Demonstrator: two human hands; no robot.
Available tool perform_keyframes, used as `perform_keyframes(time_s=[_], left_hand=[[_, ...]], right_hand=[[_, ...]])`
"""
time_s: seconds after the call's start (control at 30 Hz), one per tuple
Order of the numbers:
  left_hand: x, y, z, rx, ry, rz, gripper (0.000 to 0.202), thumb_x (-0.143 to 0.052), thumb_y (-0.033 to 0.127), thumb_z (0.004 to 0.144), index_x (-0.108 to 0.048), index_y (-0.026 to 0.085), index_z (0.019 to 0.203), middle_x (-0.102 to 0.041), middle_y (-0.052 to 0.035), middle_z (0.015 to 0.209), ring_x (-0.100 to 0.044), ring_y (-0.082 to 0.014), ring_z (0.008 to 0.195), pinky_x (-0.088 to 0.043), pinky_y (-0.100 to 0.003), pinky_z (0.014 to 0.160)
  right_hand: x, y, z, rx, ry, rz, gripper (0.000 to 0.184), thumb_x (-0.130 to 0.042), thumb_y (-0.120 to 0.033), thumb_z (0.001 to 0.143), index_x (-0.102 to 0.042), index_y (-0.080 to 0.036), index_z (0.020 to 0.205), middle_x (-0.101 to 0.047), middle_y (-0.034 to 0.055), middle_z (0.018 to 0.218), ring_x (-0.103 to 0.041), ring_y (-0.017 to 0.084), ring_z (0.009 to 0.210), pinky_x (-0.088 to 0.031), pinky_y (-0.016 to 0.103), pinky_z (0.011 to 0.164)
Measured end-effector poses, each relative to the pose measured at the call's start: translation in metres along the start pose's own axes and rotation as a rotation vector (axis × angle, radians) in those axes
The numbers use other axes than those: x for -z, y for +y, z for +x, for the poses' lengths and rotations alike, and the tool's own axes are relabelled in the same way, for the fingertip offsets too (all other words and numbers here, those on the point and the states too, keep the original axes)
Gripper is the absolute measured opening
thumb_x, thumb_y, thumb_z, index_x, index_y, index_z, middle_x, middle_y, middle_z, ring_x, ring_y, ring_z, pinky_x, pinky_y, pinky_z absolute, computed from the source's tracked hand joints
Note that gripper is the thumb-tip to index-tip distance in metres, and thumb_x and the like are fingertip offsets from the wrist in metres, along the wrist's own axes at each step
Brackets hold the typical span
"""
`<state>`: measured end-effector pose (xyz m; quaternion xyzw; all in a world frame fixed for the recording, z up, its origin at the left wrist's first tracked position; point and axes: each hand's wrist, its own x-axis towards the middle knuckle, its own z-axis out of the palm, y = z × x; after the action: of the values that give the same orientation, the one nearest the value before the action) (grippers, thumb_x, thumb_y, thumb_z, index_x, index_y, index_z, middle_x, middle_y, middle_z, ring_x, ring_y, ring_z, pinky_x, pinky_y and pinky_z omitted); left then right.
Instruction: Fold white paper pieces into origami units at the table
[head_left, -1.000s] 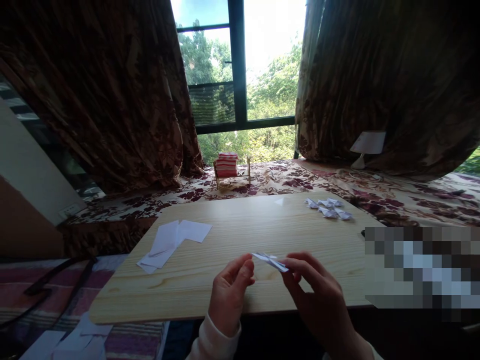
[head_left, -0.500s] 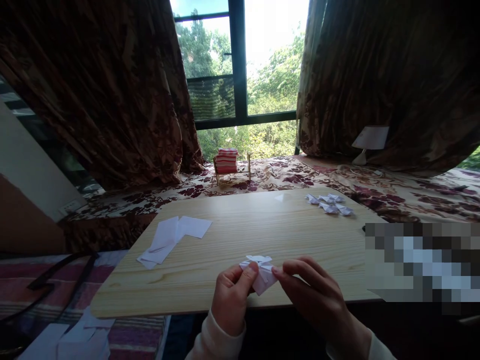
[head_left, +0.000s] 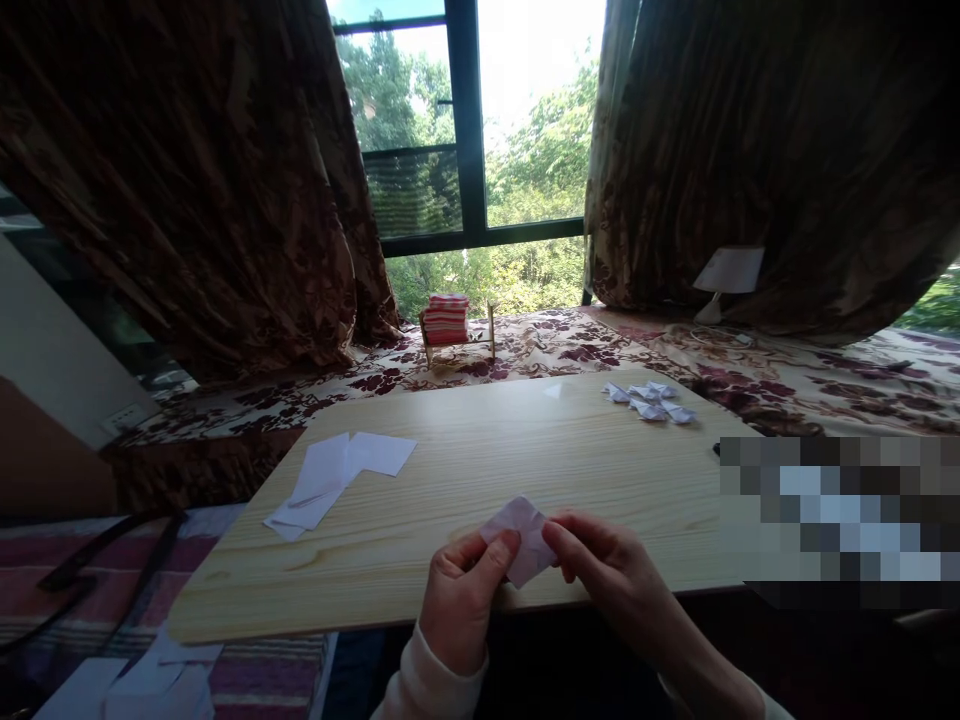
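A small folded sheet of white paper [head_left: 525,535] is held up above the near edge of the table, its outline roughly diamond-shaped. My left hand [head_left: 463,595] grips its left side, the thumb lying across the front. At the right corner, the fingers of my right hand [head_left: 611,560] are closed in a pinch on the same paper. Several small folded paper pieces [head_left: 649,402] sit in a cluster at the far right of the table. Flat white sheets [head_left: 330,475] lie overlapping on the left of the tabletop.
The pale wooden table [head_left: 450,430] has rounded corners. More white paper [head_left: 161,680] rests on a striped cloth [head_left: 262,680] below left. Beyond the table, a small rack with folded red-striped cloths [head_left: 448,320] and a lamp [head_left: 727,272] stand on the floral-covered ledge.
The paper has gone from a shape with raised flaps to a flatter diamond. My right hand has moved in, its fingers more curled at the paper's corner. The view has shifted slightly.
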<state>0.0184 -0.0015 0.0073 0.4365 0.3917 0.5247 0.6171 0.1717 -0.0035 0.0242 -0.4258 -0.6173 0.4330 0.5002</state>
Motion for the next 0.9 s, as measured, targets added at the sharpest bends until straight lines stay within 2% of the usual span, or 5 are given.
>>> perform_keyframes(time_s=[0.27, 0.37, 0.47, 0.7, 0.9], left_hand=[[-0.006, 0.004, -0.001, 0.018, 0.067, -0.099, 0.035, -0.065, 0.044, 0.073, -0.070, 0.011, 0.061, -0.061, -0.0039, 0.057, -0.052, -0.0134, 0.056, -0.043, -0.025, 0.056], [-0.006, 0.004, -0.004, 0.026, 0.063, -0.036, 0.038, -0.064, 0.045, 0.072, -0.063, 0.013, 0.051, -0.058, -0.0023, 0.052, -0.051, -0.0129, 0.054, -0.043, -0.025, 0.056], [-0.005, 0.005, -0.005, 0.037, 0.013, 0.088, 0.041, -0.061, 0.046, 0.073, -0.062, 0.014, 0.049, -0.057, -0.0020, 0.049, -0.052, -0.0136, 0.054, -0.044, -0.026, 0.060], [-0.008, 0.007, -0.008, 0.041, 0.060, 0.132, 0.035, -0.063, 0.042, 0.071, -0.061, 0.014, 0.049, -0.056, -0.0005, 0.047, -0.054, -0.0138, 0.053, -0.042, -0.026, 0.060], [-0.002, 0.004, -0.006, 0.030, -0.014, 0.213, 0.032, -0.065, 0.041, 0.071, -0.064, 0.013, 0.056, -0.057, -0.0006, 0.052, -0.054, -0.0129, 0.057, -0.040, -0.024, 0.060]], right_hand=[[0.005, 0.005, 0.000, -0.130, 0.061, 0.051, 0.035, -0.058, -0.048, 0.078, -0.062, -0.016, 0.066, -0.047, -0.0037, 0.051, -0.040, 0.009, 0.049, -0.033, 0.021, 0.046], [0.009, 0.006, 0.000, -0.177, 0.062, 0.078, 0.036, -0.059, -0.050, 0.077, -0.063, -0.015, 0.068, -0.045, -0.0044, 0.049, -0.039, 0.009, 0.046, -0.033, 0.021, 0.044], [0.009, 0.005, 0.002, -0.210, 0.057, 0.118, 0.038, -0.061, -0.051, 0.075, -0.061, -0.015, 0.065, -0.045, -0.0048, 0.048, -0.038, 0.008, 0.044, -0.032, 0.020, 0.042], [0.005, 0.005, 0.004, -0.290, 0.050, 0.184, 0.039, -0.063, -0.053, 0.071, -0.060, -0.015, 0.062, -0.047, -0.0047, 0.045, -0.038, 0.007, 0.041, -0.029, 0.020, 0.040], [0.005, 0.005, 0.005, -0.299, 0.059, 0.188, 0.038, -0.064, -0.051, 0.071, -0.060, -0.015, 0.062, -0.046, -0.0054, 0.045, -0.036, 0.006, 0.040, -0.027, 0.019, 0.040]])
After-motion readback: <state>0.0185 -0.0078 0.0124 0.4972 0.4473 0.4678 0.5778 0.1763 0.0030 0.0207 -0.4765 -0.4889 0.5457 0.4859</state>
